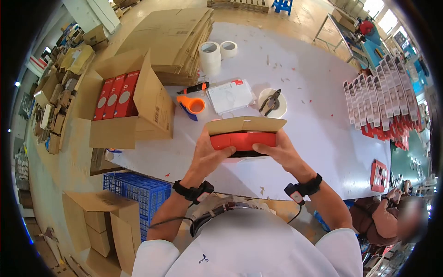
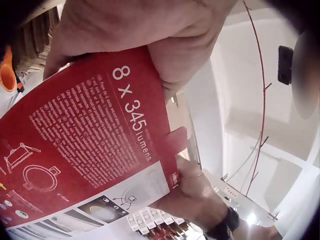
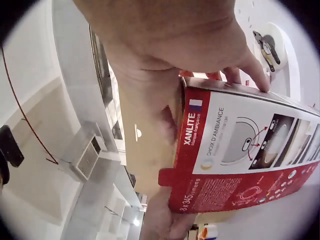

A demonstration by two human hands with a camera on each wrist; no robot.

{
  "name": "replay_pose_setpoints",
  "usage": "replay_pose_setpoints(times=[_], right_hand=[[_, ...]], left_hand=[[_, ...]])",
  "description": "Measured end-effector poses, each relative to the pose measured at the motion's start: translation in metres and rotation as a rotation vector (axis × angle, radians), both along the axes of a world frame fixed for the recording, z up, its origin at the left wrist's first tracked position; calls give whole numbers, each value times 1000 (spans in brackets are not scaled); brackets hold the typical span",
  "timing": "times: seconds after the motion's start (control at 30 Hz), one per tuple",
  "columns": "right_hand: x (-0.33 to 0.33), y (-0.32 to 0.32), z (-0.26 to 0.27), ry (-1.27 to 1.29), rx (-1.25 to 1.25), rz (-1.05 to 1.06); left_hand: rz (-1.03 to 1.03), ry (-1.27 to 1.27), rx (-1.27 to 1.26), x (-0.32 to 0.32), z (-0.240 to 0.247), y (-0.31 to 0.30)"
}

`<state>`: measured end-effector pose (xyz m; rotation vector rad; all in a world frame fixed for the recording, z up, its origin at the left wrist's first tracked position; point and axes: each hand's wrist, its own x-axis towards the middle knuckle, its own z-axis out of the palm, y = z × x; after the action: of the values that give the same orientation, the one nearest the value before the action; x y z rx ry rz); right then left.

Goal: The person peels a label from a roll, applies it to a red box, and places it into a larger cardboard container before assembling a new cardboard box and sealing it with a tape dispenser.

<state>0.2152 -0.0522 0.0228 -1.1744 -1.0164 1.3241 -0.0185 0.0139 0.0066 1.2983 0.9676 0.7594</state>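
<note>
Both hands hold a red printed box (image 1: 243,140) with a raised brown cardboard flap (image 1: 247,123), near the table edge in front of the body. My left hand (image 1: 206,154) grips its left end, thumb on the red top part; my right hand (image 1: 284,154) grips the right end with its thumb likewise inward. In the left wrist view the box's red face (image 2: 80,120) shows white text, with the left hand (image 2: 145,30) over its upper edge. The right wrist view shows the white and red side (image 3: 240,150) under the right hand (image 3: 185,45).
An open carton (image 1: 157,106) with red boxes stands left, flat cardboard (image 1: 161,41) behind it. Tape rolls (image 1: 210,57), a cutter (image 1: 196,88), an orange tape dispenser (image 1: 189,105), a white packet (image 1: 230,95) and a bowl with pliers (image 1: 282,108) lie beyond the hands. A person (image 1: 378,219) sits right.
</note>
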Motion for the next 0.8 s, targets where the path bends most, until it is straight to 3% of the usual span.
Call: replay_pose_setpoints(times=[0.13, 0.2, 0.3, 0.4, 0.6, 0.7, 0.8], right_hand=[[2, -3, -15, -161, -5, -5], [4, -1, -11, -253, -71, 11], [4, -1, -13, -282, 25, -22], [1, -1, 2, -45, 66, 26], [2, -1, -19, -337, -31, -60], [0, -5, -10, -398, 45, -71], [0, -11, -16, 23, 139, -53]], left_hand=[[16, -29, -27, 2, -4, -1], [37, 80, -25, 3, 6, -6], [39, 74, 28, 6, 15, -2], [29, 55, 118, 4, -2, 2], [58, 145, -2, 5, 13, -6], [78, 125, 29, 10, 15, -3], [79, 75, 30, 7, 13, -6]])
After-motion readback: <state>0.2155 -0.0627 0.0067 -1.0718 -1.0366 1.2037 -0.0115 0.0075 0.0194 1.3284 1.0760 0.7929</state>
